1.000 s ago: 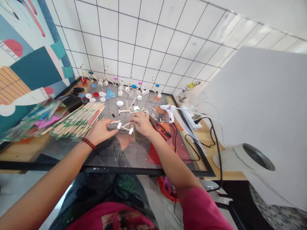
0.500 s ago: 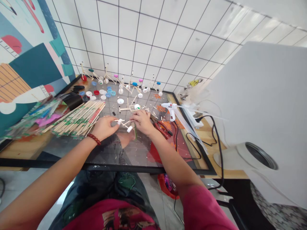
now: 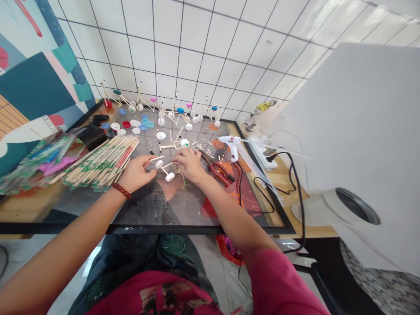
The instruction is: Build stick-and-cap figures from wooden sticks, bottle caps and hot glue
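- Head view, our hands first: the left hand (image 3: 136, 173) and right hand (image 3: 189, 164) are a little apart, up over the middle of the glossy, see-through surface (image 3: 193, 212), nearer its black front edge than its wooden right edge.
- Left one's got a thin, pale wooden stick (image 3: 157, 158) pinched at one end, pretty much straight and squared off.
- Right one's clamped on a slim arm of the stick-and-cap piece (image 3: 169, 176), which sits between our hands: skinny wood plus two chunky round white plastic caps. Can't tell if the left fingers touch it too.
- Just past our fingers, we've got a similar spindly frame (image 3: 173, 146) with a white cap on it.
- Along the far edge we see a row of stick models (image 3: 180, 110), all angular wood legs with smooth discs in blue, pink and green.
- Toward the far left corner: shallow round loose caps (image 3: 143, 124), white, red and blue.
- By the left edge, a fanned pile of wrapped chopsticks (image 3: 101, 162) in crinkly printed film, beside shiny plastic bags (image 3: 36, 162).
- Toward the right edge: a smooth white glue gun (image 3: 232, 146), red-handled pliers (image 3: 223, 173) and chopped stick bits (image 3: 203, 148).
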{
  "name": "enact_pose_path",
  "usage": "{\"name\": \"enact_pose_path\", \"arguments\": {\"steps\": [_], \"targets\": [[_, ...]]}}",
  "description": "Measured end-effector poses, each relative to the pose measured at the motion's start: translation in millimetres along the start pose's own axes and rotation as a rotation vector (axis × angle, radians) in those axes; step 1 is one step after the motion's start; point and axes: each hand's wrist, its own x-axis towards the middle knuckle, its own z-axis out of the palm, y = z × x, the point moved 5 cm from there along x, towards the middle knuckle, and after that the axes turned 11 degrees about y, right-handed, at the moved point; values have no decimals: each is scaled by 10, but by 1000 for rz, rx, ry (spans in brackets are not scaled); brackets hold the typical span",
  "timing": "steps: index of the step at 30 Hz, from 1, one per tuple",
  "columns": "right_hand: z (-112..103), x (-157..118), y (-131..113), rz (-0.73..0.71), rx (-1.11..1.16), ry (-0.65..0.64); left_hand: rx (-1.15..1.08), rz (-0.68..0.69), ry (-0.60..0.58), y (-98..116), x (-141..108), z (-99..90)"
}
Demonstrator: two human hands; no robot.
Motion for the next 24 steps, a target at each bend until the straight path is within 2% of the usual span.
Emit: {"name": "enact_pose_path", "arguments": {"steps": [4,7,12,15,17,20,24], "targets": [[7,11,-24,4,12,5,-3,-13,-4,-27,26,9],[-67,35,-2,8,48,16,-19,-23,0,-79,38,22],[-425,109,244,121,95,233,-143,-80,19,-129,31,-14],[-555,126,353,132,114,292,-281,-76,107,-57,20,-123],[-548,125,345,100,119,252,-327,-44,139,26,8,-192],[-446,105,205,6,91,127,-288,-14,91,117,4,-222],[-371,74,-11,-87,-9,-2,-320,-43,161,53,98,-251]]}}
